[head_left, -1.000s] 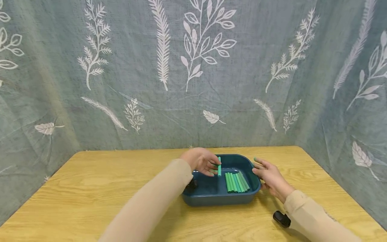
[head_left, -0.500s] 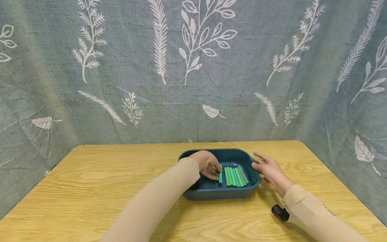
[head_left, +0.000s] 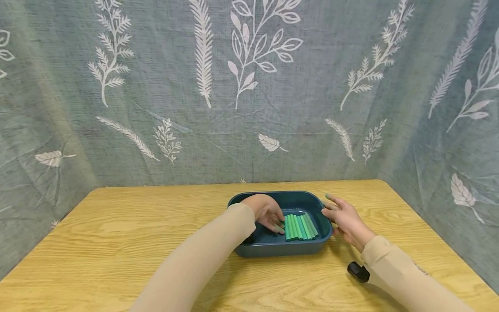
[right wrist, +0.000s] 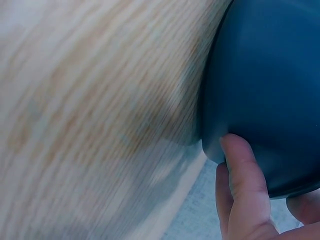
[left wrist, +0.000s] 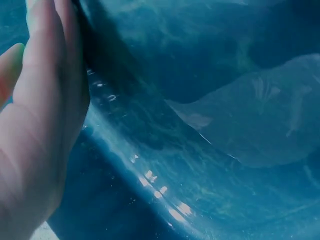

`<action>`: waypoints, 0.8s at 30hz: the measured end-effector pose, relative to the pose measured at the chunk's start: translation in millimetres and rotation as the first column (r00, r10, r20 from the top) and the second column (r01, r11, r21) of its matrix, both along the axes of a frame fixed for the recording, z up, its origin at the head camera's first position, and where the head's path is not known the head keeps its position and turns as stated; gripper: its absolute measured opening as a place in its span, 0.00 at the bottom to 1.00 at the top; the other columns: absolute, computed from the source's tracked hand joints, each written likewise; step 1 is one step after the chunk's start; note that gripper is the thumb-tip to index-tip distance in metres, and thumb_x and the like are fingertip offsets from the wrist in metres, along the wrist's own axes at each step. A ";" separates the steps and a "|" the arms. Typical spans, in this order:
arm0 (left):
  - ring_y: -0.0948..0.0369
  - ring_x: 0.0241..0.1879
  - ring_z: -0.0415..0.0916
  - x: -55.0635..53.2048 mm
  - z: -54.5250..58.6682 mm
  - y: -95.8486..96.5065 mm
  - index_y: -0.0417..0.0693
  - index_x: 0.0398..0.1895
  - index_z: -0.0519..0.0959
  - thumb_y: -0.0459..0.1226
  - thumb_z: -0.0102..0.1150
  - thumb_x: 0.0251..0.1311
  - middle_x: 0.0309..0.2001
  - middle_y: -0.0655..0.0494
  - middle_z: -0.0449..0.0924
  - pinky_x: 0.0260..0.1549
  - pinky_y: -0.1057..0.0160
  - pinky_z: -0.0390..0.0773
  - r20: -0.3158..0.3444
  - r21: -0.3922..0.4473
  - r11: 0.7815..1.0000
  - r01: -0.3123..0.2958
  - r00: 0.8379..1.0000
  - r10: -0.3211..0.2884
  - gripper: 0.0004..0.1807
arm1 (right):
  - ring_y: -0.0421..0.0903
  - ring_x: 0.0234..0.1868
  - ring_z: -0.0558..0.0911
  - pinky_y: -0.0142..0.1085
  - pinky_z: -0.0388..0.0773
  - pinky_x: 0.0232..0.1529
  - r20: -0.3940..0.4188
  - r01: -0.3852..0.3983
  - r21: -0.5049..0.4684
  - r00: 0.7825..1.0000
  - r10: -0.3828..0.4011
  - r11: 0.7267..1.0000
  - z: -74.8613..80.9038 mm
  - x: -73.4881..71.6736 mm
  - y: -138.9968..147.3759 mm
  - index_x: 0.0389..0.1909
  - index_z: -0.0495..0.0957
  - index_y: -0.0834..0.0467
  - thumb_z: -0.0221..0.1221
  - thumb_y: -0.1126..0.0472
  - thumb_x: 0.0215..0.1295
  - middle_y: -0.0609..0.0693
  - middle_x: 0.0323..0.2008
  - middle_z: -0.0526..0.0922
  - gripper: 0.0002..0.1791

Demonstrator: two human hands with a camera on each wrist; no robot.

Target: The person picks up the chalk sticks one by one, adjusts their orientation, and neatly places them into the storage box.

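Inside a dark teal tub, several green chalk sticks lie side by side in a slightly fanned row toward its right end. My left hand reaches over the left part of the tub, its fingertips right at the left side of the row's leftmost stick. In the left wrist view its straight fingers show against the glossy wall, and no stick is visible there. My right hand rests spread against the tub's right end. In the right wrist view, fairly straight fingers touch the outer wall. Green dust colours several fingertips.
The tub stands on a light wooden table, right of the middle. Behind and on both sides hangs a grey-green curtain with white leaf prints. A small black device sits beneath my right wrist.
My left hand has lowered a chalk stick into the tub and moved it right against the others, so it joins the row. The right hand keeps its place at the tub's end.
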State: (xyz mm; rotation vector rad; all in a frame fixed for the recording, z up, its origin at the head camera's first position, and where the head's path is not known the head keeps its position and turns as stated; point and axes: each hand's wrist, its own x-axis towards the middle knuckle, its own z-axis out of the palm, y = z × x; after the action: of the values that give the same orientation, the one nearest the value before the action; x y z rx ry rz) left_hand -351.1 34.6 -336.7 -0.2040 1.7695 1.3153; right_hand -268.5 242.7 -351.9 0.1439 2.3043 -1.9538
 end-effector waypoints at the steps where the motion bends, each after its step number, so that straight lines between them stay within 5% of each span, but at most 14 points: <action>1: 0.43 0.60 0.71 -0.2 0.7 -0.3 0.29 0.67 0.64 0.26 0.48 0.71 0.63 0.32 0.67 0.58 0.56 0.74 0.009 0.008 1.000 0.004 1.000 -0.004 0.22 | 0.63 0.62 0.69 0.31 0.74 0.19 0.003 0.003 0.001 1.000 -0.003 1.000 -0.3 -0.1 0.2 0.77 0.40 0.61 0.45 0.68 0.76 0.67 0.73 0.50 0.35; 10: 0.43 0.64 0.66 -2.1 23.3 -10.5 0.32 0.72 0.57 0.32 0.43 0.75 0.67 0.32 0.62 0.63 0.56 0.68 -0.009 0.096 0.995 0.009 1.000 -0.009 0.25 | 0.58 0.57 0.73 0.31 0.73 0.19 0.014 0.005 0.028 1.000 -0.005 1.000 0.2 -6.5 9.4 0.77 0.41 0.61 0.45 0.67 0.76 0.67 0.73 0.50 0.34; 16: 0.44 0.63 0.68 -5.0 58.3 -40.1 0.33 0.72 0.56 0.36 0.41 0.77 0.66 0.34 0.65 0.62 0.56 0.70 -0.188 0.106 0.994 0.021 0.982 0.000 0.26 | 0.54 0.50 0.76 0.31 0.71 0.18 0.031 0.018 0.028 0.999 -0.019 0.999 -1.5 -12.6 13.4 0.77 0.41 0.63 0.46 0.68 0.75 0.69 0.72 0.50 0.35; 20: 0.42 0.60 0.71 5.4 71.8 -70.4 0.33 0.73 0.53 0.37 0.42 0.76 0.65 0.32 0.66 0.58 0.53 0.74 -0.378 0.052 0.999 0.004 0.926 0.016 0.28 | 0.51 0.45 0.78 0.30 0.73 0.18 0.062 0.019 0.035 0.998 -0.021 0.999 -7.3 -13.2 15.8 0.76 0.41 0.64 0.46 0.69 0.74 0.69 0.72 0.51 0.36; 24: 0.40 0.59 0.70 23.2 69.4 -107.3 0.30 0.71 0.54 0.38 0.44 0.75 0.63 0.31 0.66 0.57 0.47 0.74 -0.574 -0.036 0.995 -0.093 0.817 0.056 0.29 | 0.63 0.57 0.74 0.35 0.80 0.27 0.051 -0.027 0.139 0.999 0.020 0.990 -10.1 -17.1 20.9 0.76 0.41 0.65 0.45 0.65 0.75 0.70 0.71 0.52 0.35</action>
State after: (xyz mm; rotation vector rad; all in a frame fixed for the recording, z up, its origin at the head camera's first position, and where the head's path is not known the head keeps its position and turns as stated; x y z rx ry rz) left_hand -328.0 -72.6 -267.3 0.1102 2.3306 1.4804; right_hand -285.6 263.6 -361.9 0.1752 2.3985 -1.7577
